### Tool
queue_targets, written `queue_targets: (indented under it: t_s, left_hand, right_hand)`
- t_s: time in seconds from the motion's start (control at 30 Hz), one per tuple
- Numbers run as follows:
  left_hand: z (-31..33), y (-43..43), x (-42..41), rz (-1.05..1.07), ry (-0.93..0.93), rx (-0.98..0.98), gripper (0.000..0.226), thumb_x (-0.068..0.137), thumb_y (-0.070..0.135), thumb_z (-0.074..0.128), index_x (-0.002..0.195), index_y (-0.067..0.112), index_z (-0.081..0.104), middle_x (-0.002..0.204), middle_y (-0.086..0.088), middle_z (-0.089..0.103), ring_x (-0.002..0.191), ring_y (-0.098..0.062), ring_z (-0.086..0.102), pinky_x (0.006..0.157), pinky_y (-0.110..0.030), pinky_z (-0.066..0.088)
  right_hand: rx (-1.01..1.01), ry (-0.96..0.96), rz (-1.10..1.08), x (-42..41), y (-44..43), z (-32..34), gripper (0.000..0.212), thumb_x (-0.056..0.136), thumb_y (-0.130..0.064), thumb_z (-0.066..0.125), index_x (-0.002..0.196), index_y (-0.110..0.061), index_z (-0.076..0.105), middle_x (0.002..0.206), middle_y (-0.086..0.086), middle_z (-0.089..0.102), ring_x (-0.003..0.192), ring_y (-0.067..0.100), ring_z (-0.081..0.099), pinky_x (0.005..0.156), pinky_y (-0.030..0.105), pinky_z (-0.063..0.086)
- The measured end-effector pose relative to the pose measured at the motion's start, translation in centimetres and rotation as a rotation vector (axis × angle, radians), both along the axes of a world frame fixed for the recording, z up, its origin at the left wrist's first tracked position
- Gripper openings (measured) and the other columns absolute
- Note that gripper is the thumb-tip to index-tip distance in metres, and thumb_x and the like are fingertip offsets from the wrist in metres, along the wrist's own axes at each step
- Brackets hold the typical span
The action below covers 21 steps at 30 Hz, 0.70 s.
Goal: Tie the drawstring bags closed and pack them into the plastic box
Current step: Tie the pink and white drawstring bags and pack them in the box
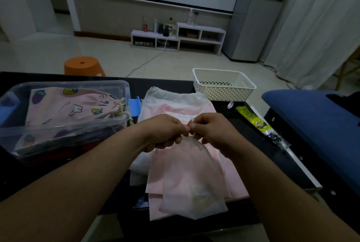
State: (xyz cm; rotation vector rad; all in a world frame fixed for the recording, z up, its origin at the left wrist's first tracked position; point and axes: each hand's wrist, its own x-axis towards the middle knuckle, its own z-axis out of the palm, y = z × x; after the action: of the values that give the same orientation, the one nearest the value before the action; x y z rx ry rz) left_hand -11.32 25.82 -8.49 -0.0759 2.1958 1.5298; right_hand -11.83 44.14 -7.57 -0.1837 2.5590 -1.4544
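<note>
The left hand (pixel 165 131) and right hand (pixel 215 131) pinch a bag drawstring (pixel 191 120); plastic box (pixel 64 125) holds printed bags (pixel 68 105).

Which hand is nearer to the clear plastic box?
Left. The left hand, pinching the top of the drawstring bag, is just right of the clear plastic box; the right hand pinches it farther right.

**Our tally of things**

We count one box (pixel 120 85), one basket (pixel 220 92), one stool (pixel 81 65) and one packet (pixel 253 120). We count two hands, the left hand (pixel 165 132) and the right hand (pixel 214 132). One printed bag (pixel 64 109) shows in the box and one sheer bag (pixel 192 183) is in the hands; the pink bags (pixel 155 173) we cannot count.
</note>
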Motion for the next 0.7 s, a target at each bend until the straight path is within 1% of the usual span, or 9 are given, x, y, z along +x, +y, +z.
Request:
queue_targets:
  t_s: [0.1, 0.17, 0.23, 0.3, 0.33, 0.4, 0.47, 0.57, 0.7]
  left_hand:
    - [-0.2, 0.0, -0.2, 0.022, 0.079, 0.006, 0.021, 0.103, 0.024, 0.06, 0.098, 0.009, 0.075, 0.071, -0.006, 0.061, 0.052, -0.012, 0.042, 0.05, -0.026, 0.033]
    - [-0.1, 0.1, 0.0, 0.001, 0.1, 0.01, 0.021, 0.103, 0.024, 0.061, 0.098, 0.011, 0.077, 0.079, -0.006, 0.068, 0.061, -0.014, 0.051, 0.057, -0.026, 0.04]
    - [-0.3, 0.5, 0.2, -0.007, 0.169, -0.04, 0.017, 0.1, 0.023, 0.065, 0.095, 0.014, 0.079, 0.085, -0.003, 0.071, 0.07, -0.011, 0.058, 0.062, -0.021, 0.045]
    - [-0.7, 0.8, 0.3, 0.013, 0.242, -0.034, 0.013, 0.097, 0.02, 0.07, 0.093, 0.013, 0.079, 0.084, -0.002, 0.071, 0.07, -0.008, 0.063, 0.058, -0.015, 0.048]
    - [-0.9, 0.9, 0.3, 0.019, 0.282, -0.029, 0.011, 0.095, 0.02, 0.072, 0.092, 0.012, 0.079, 0.086, -0.004, 0.073, 0.075, -0.013, 0.067, 0.061, -0.017, 0.051]
    - [-1.5, 1.0, 0.1, 0.023, 0.351, -0.03, 0.009, 0.093, 0.022, 0.075, 0.092, 0.012, 0.076, 0.091, -0.008, 0.075, 0.093, -0.027, 0.071, 0.081, -0.032, 0.059]
    - [-1.8, 0.9, 0.1, 0.016, 0.375, -0.015, 0.009, 0.093, 0.022, 0.077, 0.096, 0.014, 0.073, 0.095, -0.006, 0.075, 0.097, -0.028, 0.07, 0.09, -0.04, 0.059]
    - [-2.2, 0.9, 0.0, -0.024, 0.347, 0.028, 0.008, 0.095, 0.023, 0.074, 0.103, 0.02, 0.074, 0.098, 0.002, 0.076, 0.097, -0.015, 0.071, 0.09, -0.032, 0.059]
    - [-2.8, 1.2, -0.1, 0.026, 0.33, -0.042, 0.017, 0.094, 0.026, 0.072, 0.087, 0.011, 0.071, 0.087, -0.006, 0.07, 0.081, -0.017, 0.062, 0.076, -0.035, 0.052]
  right_hand:
    - [-0.011, 0.005, -0.011, -0.1, 0.1, -0.1, 0.008, 0.097, -0.016, 0.068, 0.098, -0.009, 0.074, 0.087, 0.008, 0.075, 0.073, 0.015, 0.067, 0.056, 0.021, 0.05]
    - [-0.007, 0.011, -0.007, -0.3, 0.2, -0.1, 0.009, 0.097, -0.016, 0.068, 0.098, -0.009, 0.074, 0.087, 0.009, 0.075, 0.072, 0.014, 0.068, 0.056, 0.02, 0.05]
    - [-0.02, 0.008, 0.0, -0.3, 0.3, -0.2, 0.011, 0.097, -0.015, 0.068, 0.099, -0.006, 0.074, 0.089, 0.013, 0.075, 0.07, 0.013, 0.067, 0.054, 0.019, 0.05]
    - [-0.057, -0.002, 0.01, -0.3, 0.5, -0.3, 0.012, 0.097, -0.013, 0.068, 0.1, -0.002, 0.073, 0.091, 0.018, 0.075, 0.067, 0.012, 0.067, 0.055, 0.018, 0.052]
    - [-0.078, -0.008, 0.017, -0.3, 0.5, -0.3, 0.012, 0.097, -0.012, 0.068, 0.1, -0.001, 0.073, 0.091, 0.019, 0.075, 0.066, 0.012, 0.067, 0.056, 0.019, 0.053]
    - [-0.1, -0.014, 0.037, -0.4, 0.9, -0.4, 0.011, 0.097, -0.011, 0.068, 0.099, -0.002, 0.073, 0.091, 0.019, 0.075, 0.068, 0.014, 0.067, 0.06, 0.023, 0.054]
    - [-0.107, -0.018, 0.059, -0.6, 1.2, -0.4, 0.01, 0.097, -0.011, 0.068, 0.099, -0.003, 0.073, 0.09, 0.018, 0.075, 0.071, 0.017, 0.067, 0.066, 0.029, 0.055]
    - [-0.09, -0.003, 0.088, -0.6, 1.5, -0.4, 0.009, 0.097, -0.012, 0.068, 0.099, -0.006, 0.074, 0.087, 0.014, 0.075, 0.072, 0.016, 0.068, 0.068, 0.028, 0.056]
    - [0.068, 0.151, 0.08, -0.6, 1.0, -1.0, 0.005, 0.093, -0.013, 0.071, 0.093, -0.013, 0.076, 0.082, 0.006, 0.076, 0.074, 0.016, 0.07, 0.072, 0.034, 0.06]
